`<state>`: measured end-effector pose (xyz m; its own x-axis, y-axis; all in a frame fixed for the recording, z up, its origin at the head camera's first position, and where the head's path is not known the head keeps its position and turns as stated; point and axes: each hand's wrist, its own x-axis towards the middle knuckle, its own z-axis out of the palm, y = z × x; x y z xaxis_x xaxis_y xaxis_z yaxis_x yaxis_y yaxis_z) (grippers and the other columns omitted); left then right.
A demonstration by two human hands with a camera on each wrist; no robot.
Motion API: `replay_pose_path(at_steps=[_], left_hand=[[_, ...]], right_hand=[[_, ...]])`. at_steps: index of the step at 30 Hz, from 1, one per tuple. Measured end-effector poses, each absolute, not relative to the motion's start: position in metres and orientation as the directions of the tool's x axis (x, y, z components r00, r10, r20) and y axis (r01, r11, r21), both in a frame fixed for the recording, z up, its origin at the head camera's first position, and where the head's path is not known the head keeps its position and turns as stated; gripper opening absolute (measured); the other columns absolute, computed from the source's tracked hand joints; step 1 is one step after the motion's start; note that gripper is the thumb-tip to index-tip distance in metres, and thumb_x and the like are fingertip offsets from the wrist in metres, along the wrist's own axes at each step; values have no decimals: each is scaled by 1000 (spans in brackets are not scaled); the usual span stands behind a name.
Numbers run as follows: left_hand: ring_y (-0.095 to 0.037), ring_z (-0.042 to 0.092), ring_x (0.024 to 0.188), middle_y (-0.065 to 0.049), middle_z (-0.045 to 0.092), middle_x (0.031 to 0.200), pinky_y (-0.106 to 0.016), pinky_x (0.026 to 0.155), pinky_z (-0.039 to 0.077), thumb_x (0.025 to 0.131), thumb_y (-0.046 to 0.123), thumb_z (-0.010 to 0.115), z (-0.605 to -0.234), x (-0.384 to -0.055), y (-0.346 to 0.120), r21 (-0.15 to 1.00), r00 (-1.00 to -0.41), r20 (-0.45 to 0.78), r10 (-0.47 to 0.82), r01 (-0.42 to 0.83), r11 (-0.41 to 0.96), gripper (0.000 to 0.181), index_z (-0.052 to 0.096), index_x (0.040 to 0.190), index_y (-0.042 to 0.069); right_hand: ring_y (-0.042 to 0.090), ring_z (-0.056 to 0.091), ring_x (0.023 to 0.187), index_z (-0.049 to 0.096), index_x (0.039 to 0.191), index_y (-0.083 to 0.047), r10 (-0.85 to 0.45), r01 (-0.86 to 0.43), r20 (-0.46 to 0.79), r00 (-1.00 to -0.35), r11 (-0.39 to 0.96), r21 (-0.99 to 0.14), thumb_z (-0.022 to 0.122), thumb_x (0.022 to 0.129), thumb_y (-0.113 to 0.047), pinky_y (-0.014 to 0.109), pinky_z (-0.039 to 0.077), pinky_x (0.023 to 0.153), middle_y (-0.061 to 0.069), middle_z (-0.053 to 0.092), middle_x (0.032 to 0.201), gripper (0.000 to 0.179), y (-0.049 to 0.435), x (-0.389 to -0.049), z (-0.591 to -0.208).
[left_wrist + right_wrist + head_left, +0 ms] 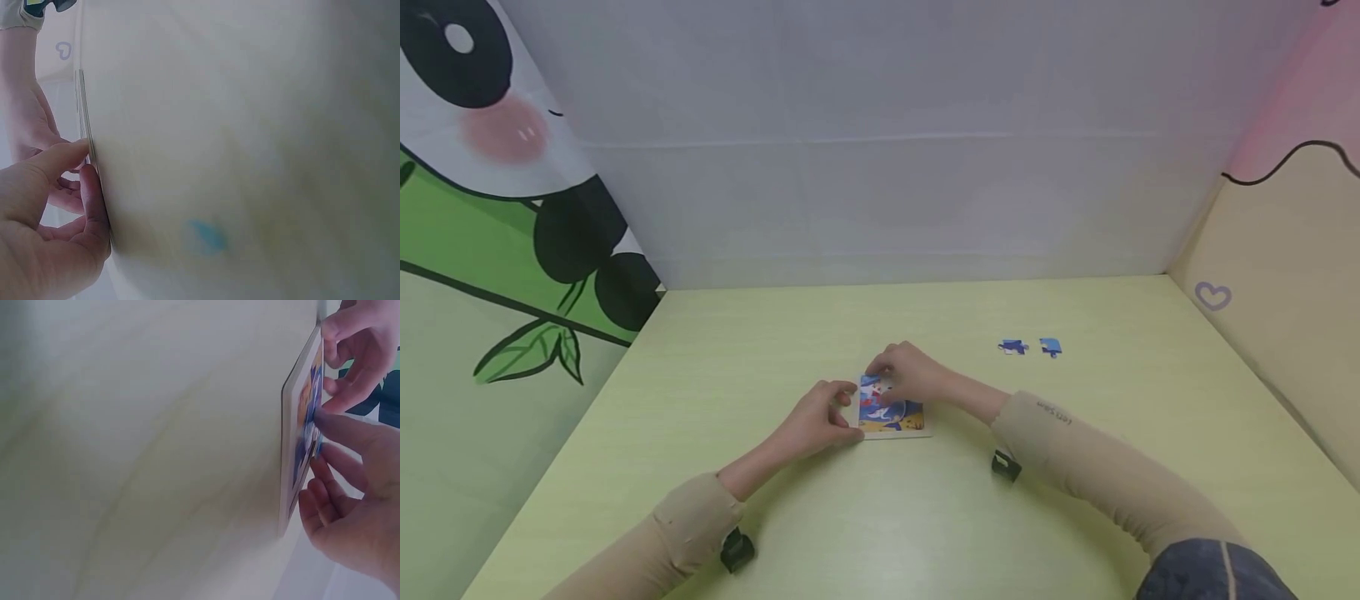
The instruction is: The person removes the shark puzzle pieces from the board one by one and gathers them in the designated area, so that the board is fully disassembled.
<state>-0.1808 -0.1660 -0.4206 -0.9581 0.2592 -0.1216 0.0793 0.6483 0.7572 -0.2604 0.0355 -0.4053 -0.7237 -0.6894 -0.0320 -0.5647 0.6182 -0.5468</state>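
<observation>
A small jigsaw puzzle board (891, 435) with a pale rim and a blue and yellow picture lies flat on the table. My left hand (818, 418) holds its left side, the thumb at the near corner and the curled fingers farther up the edge. Over the upper part of the picture, my right hand (913, 375) pinches a puzzle piece (317, 449) between thumb and fingers, close against the board. The fingers hide most of that piece. In the left wrist view the board shows only as a thin edge beside the left thumb.
Two loose blue puzzle pieces, one darker (1013, 347) and one lighter (1051, 347), lie beyond the right hand on the pale yellow table (760, 342). A grey-white wall (880, 200) stands at the back, with printed panels at both sides.
</observation>
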Motion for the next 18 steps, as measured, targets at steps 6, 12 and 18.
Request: replay_pose_path(at_steps=[6,12,18], left_hand=[[-10,63,80,-12,54,112,-20,67,53,75,9,84,-420,-180,-166,761,-958,-117,261,82,644,70,51,137,-1],[-10,63,79,-12,54,113,-20,67,53,76,10,83,-419,-180,-167,760,-958,-125,260,76,645,71,50,137,-1],[-10,63,80,-12,54,112,-20,67,53,76,10,84,-418,-178,-166,753,-958,-132,254,69,654,71,50,138,0]], right_hand=[[16,60,103,71,117,-10,-713,-579,-33,-701,594,-559,78,83,-17,35,48,95,3,72,110,36,36,-272,-411],[15,57,99,72,115,-13,-738,-618,-15,-675,576,-535,78,83,-20,33,46,91,2,70,106,33,36,-278,-411],[13,53,101,72,117,-17,-758,-670,9,-652,571,-474,77,85,-25,30,45,88,0,68,107,33,37,-278,-411]])
